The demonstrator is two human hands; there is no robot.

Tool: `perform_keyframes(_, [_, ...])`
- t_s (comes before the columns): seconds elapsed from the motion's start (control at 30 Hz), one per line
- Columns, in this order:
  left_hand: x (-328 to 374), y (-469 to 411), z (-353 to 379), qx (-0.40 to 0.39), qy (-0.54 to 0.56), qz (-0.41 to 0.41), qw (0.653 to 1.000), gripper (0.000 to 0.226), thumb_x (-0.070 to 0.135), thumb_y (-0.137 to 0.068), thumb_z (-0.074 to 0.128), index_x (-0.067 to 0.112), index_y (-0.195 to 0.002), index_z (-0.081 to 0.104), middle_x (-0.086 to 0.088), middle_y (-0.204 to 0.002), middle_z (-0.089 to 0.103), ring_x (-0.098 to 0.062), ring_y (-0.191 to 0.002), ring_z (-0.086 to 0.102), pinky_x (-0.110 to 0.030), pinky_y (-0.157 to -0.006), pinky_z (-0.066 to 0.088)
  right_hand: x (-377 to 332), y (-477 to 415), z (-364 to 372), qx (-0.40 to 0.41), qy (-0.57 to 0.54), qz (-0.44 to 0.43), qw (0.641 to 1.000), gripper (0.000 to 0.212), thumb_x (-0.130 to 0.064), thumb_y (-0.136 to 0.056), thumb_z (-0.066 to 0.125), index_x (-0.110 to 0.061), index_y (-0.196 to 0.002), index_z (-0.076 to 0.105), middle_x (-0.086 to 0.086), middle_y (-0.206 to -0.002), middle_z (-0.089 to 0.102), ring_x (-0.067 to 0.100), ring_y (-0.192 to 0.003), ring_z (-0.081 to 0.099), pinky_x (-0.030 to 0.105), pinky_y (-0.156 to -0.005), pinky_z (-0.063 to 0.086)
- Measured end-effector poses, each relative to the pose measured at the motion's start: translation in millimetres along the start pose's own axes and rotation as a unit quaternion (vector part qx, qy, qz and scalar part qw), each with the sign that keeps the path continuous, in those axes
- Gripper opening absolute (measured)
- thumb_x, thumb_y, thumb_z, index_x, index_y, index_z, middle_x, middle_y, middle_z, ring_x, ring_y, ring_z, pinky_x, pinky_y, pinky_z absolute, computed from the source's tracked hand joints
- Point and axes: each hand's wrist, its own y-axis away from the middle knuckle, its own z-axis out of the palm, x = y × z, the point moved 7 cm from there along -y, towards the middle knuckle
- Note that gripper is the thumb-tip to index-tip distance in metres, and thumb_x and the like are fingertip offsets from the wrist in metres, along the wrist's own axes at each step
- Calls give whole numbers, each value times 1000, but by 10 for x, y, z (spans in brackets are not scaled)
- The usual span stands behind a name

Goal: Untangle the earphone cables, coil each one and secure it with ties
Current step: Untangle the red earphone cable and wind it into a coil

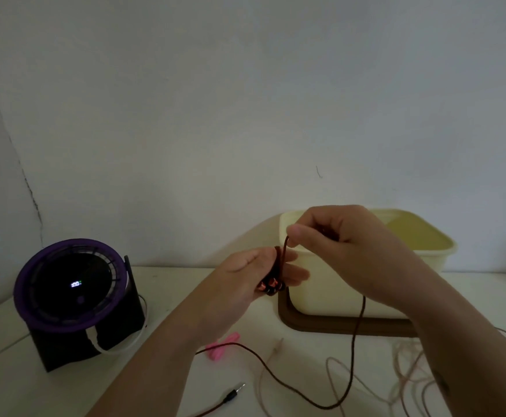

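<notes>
both hands raised over a white table (185,284), in front of a pale yellow tub (420,236). left hand (254,275) has fingers wrapped w/ turns of the dark red earphone cable (352,353), fingers extended and close together, earbuds (271,285) w/ coppery shine hanging at the underside of the fingers. right hand (344,242) just above, thumb + forefinger clamped on the same cable right over the coil. rest of the cable drops behind the right wrist, loops low on the table and runs left to a black jack plug (233,394) lying near the front edge. second, pale pink cable (408,374) loose and tangled on the table at right. pink ties (221,346) on the table under the left forearm. tub sits on a brown tray/lid (335,325); inside of the tub mostly hidden by the right hand, contents can't tell. purple-rimmed black fan (71,287) at left, small lit display.
</notes>
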Motion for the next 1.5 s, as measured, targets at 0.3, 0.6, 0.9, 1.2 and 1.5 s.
perform_keyframes(0.3, [50,46,107,-61,37,-11,997,35,36,-95,43,11,-106,64,-5,-96,73,-17,-98,67,-28,-90,50,132,-38,-58,53,-50,18,997,25,-36,-87,58,-21,-68,65,-10,-43,33,6,-41,27,14,-42,25])
perform_keyframes(0.6, [140,74,95,-48,84,-12,995,30,20,-82,48,3,-103,62,-4,-82,73,-15,-79,68,-26,-77,54,117,-36,-107,77,-74,13,994,26,-40,-85,57,-23,-68,66,-10,-46,32,6,-45,27,15,-43,24])
perform_keyframes(0.9, [76,14,6,66,267,-49,960,23,8,-94,40,-1,-98,62,-15,-87,73,-20,-77,72,-34,-75,57,92,-19,-216,95,-107,10,990,29,-51,-77,54,-28,-64,65,-12,-44,32,5,-44,26,12,-42,24])
perform_keyframes(1.2, [76,64,156,-31,142,-47,988,28,21,-81,49,5,-99,64,-11,-93,74,-21,-89,71,-32,-87,55,72,-26,-168,87,-93,3,992,27,-40,-84,57,-22,-66,65,-11,-43,31,6,-42,26,13,-42,24])
perform_keyframes(1.5, [150,126,283,-103,94,-15,990,29,23,-89,44,16,-97,71,-5,-94,74,-16,-85,69,-27,-82,52,147,-46,-45,80,-139,14,987,30,-47,-77,57,-21,-65,64,-12,-45,35,5,-45,29,16,-46,28])
